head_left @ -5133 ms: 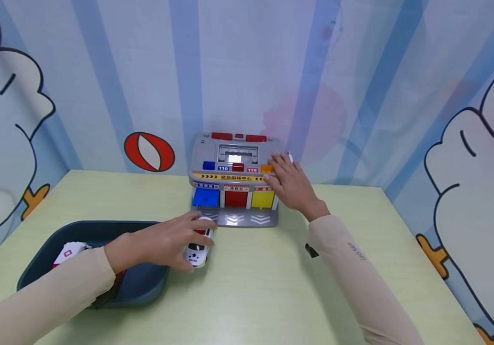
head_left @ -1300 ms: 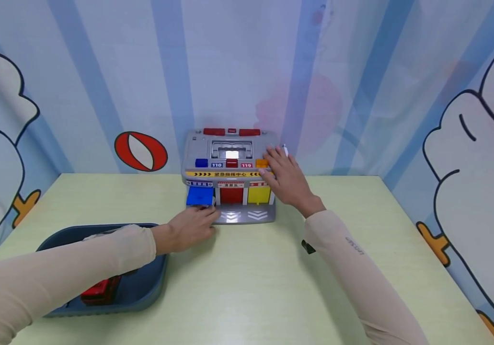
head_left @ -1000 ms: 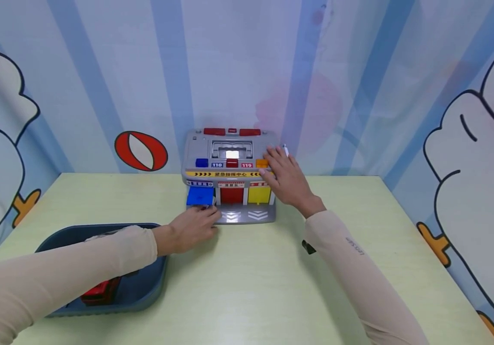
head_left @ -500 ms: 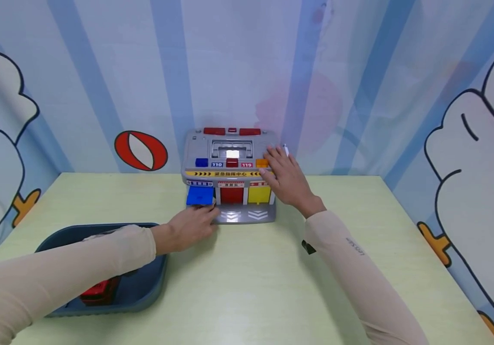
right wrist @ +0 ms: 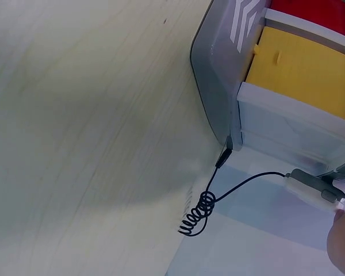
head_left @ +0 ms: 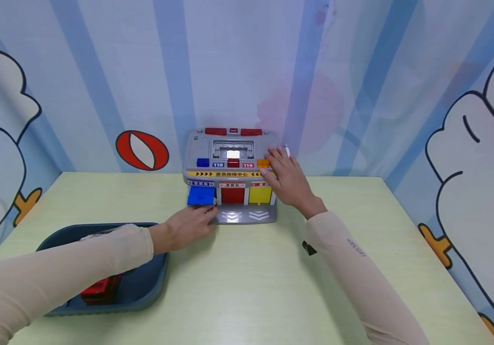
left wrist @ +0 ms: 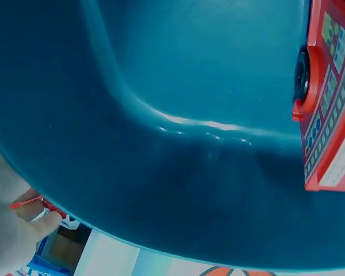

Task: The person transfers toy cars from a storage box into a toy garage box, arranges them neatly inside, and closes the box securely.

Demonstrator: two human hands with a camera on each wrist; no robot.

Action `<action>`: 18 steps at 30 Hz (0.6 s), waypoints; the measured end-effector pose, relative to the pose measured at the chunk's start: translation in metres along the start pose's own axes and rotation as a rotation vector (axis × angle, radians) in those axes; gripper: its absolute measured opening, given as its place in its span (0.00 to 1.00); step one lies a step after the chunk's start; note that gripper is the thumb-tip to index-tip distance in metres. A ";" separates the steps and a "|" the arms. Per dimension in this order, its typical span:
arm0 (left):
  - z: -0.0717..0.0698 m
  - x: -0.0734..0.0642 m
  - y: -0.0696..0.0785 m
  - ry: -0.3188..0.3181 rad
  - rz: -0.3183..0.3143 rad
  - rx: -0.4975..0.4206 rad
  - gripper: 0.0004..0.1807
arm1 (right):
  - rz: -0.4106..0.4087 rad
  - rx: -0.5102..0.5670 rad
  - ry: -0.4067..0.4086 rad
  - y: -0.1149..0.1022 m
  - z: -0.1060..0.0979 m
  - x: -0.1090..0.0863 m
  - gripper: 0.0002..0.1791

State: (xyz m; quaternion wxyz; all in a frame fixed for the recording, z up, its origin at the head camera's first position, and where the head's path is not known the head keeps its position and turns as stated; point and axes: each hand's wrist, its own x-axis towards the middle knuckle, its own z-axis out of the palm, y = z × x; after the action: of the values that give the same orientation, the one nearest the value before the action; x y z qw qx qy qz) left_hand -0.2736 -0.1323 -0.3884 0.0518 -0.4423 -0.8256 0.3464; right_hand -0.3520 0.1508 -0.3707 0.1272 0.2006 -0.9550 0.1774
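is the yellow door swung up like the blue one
No, the yellow door hangs down across its bay, while the blue door juts outward.

Corded handset [right wrist: 313, 192] beside a grey toy building [right wrist: 287, 129]

The building fills the upper right corner, cut off by the frame; 1 yellow door [right wrist: 302, 72] shows almost whole, a small tab near its lower edge, and 1 red door [right wrist: 325, 12] only in part; white chevrons mark the grey base [right wrist: 213, 63] in front; a black cord [right wrist: 207, 204] runs from the base's corner, bunches into coils and reaches the white-and-grey handset; part of the right hand [right wrist: 344, 244] enters at the right edge, just beside the handset, contact unclear; pale, grained tabletop [right wrist: 103, 126] spreads left.
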 end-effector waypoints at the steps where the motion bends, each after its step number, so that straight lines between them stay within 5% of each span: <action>1: 0.000 0.000 0.000 -0.002 -0.002 -0.009 0.32 | 0.000 0.000 -0.001 0.000 0.000 0.000 0.37; 9: 0.000 0.004 0.001 -0.031 -0.011 -0.116 0.30 | 0.003 0.008 -0.010 0.000 0.002 -0.001 0.37; 18: 0.000 0.008 0.001 0.022 -0.034 -0.120 0.25 | 0.008 0.004 -0.002 0.001 0.003 0.001 0.37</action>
State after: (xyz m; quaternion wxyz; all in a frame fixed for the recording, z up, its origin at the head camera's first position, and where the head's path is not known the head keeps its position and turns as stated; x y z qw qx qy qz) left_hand -0.2779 -0.1261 -0.3906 0.0403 -0.4345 -0.8516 0.2905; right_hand -0.3539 0.1507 -0.3733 0.1253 0.1972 -0.9556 0.1794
